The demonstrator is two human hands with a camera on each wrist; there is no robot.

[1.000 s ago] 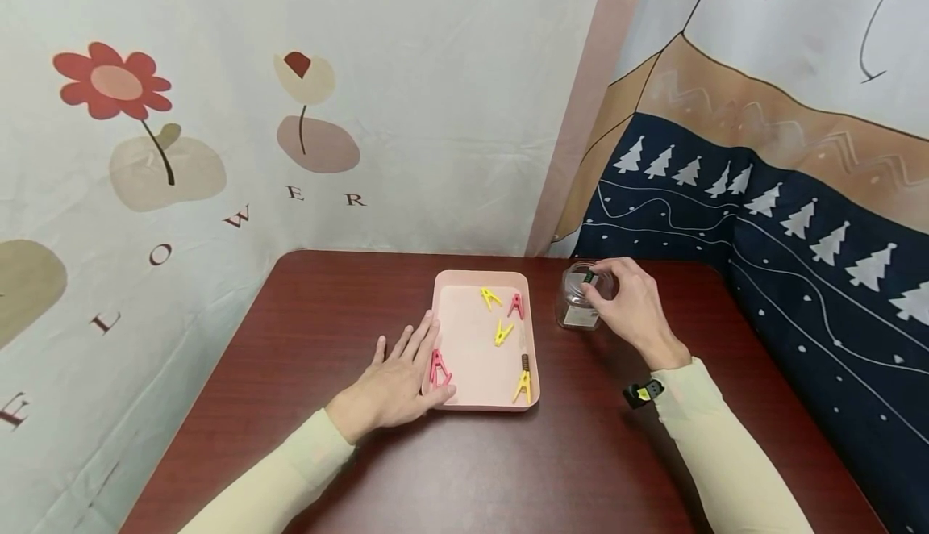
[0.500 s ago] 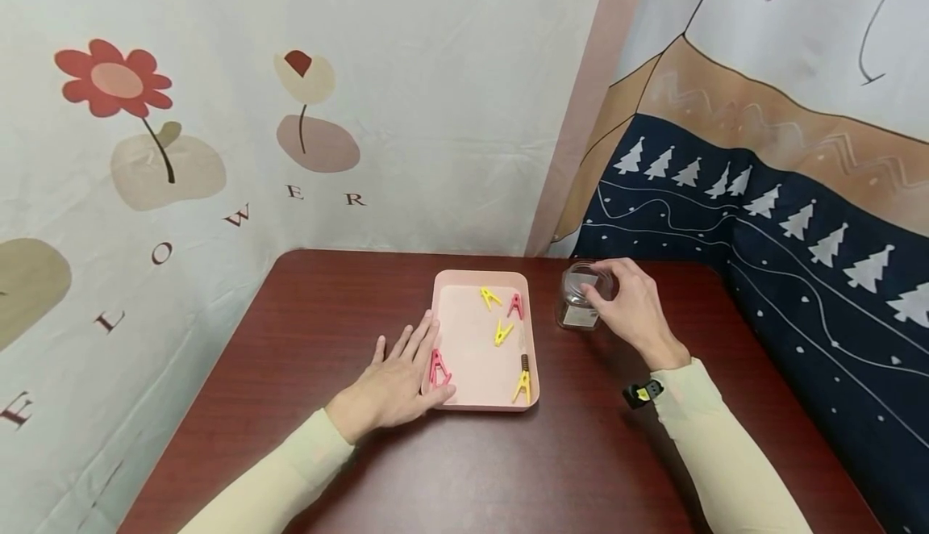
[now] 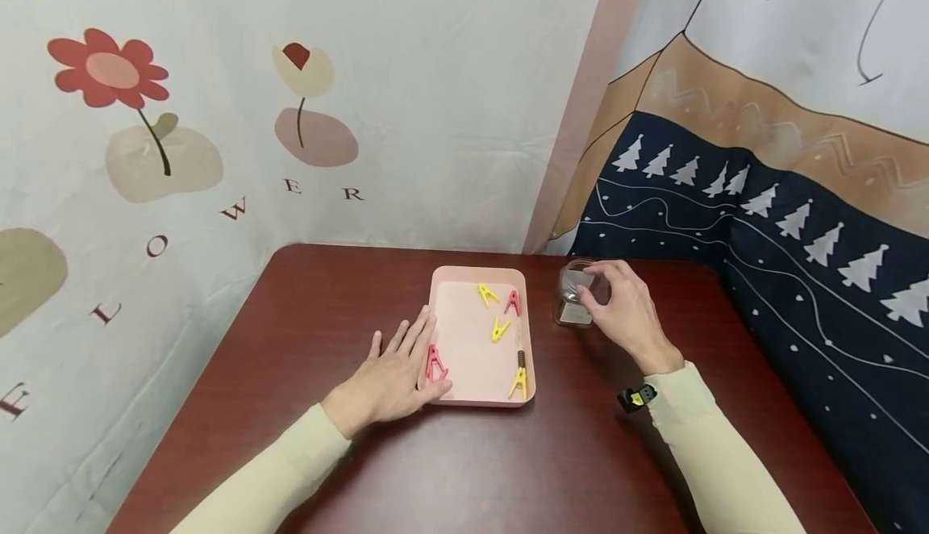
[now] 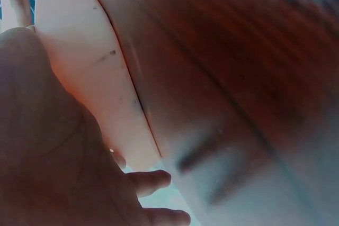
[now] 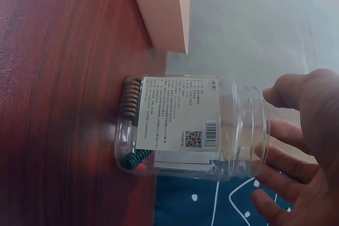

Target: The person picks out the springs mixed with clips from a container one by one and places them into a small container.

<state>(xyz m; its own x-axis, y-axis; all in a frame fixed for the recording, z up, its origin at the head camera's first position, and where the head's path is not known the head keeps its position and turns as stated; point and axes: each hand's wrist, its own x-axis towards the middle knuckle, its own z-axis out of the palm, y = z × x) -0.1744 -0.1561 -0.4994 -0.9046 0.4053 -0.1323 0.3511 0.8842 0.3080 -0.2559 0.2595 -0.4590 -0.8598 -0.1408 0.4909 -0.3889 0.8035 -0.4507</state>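
Note:
My right hand [image 3: 630,310] is at the mouth of a clear plastic jar [image 3: 568,310], thumb close to the rim and fingers loosely bent on the far side. Through the jar's wall the right wrist view shows a brown coil [image 5: 131,98] and a dark green coil [image 5: 136,158] near the bottom, behind a white printed label [image 5: 177,114]. My left hand [image 3: 388,381] lies with straight fingers along the left rim of a pink tray [image 3: 475,399]. In the tray are pink clothespins [image 3: 435,365] and yellow clothespins [image 3: 499,329].
At the tray's right side a brown coil [image 3: 521,358] adjoins a yellow clothespin [image 3: 518,383]. The dark red table [image 3: 464,469] ends against a pale printed curtain [image 3: 435,114] and a dark blue one [image 3: 784,292] on the right. The jar stands right of the tray.
A dark green piece pinched by my right hand over the jar a second ago is gone from its fingers. The hand stays at the jar's mouth; my left hand keeps its place on the tray.

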